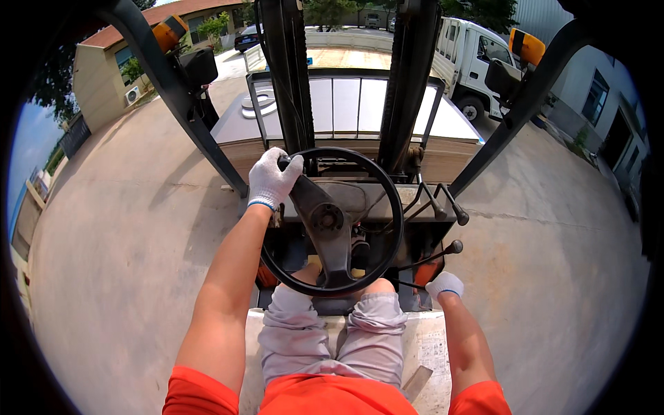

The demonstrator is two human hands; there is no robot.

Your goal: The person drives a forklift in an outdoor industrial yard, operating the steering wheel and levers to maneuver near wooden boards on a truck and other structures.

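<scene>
I sit in a forklift seat and look down over a black steering wheel point(332, 221). My left hand point(272, 178), in a white knit glove, is closed on the knob at the wheel's upper left rim. My right hand point(444, 284), also gloved, rests low at my right side beside the seat, just below a black-knobbed lever point(453, 247); what it holds is hidden. Two more control levers point(443, 202) stick up right of the wheel. The black mast point(346, 76) rises ahead, with a stack of flat boards point(346, 138) on the forks.
Bare concrete yard lies on both sides. A white truck point(470, 59) stands ahead right beside a grey building point(595, 97). A beige building with a red roof point(114, 62) is at the far left. Black cab pillars point(173, 97) with orange lamps frame the view.
</scene>
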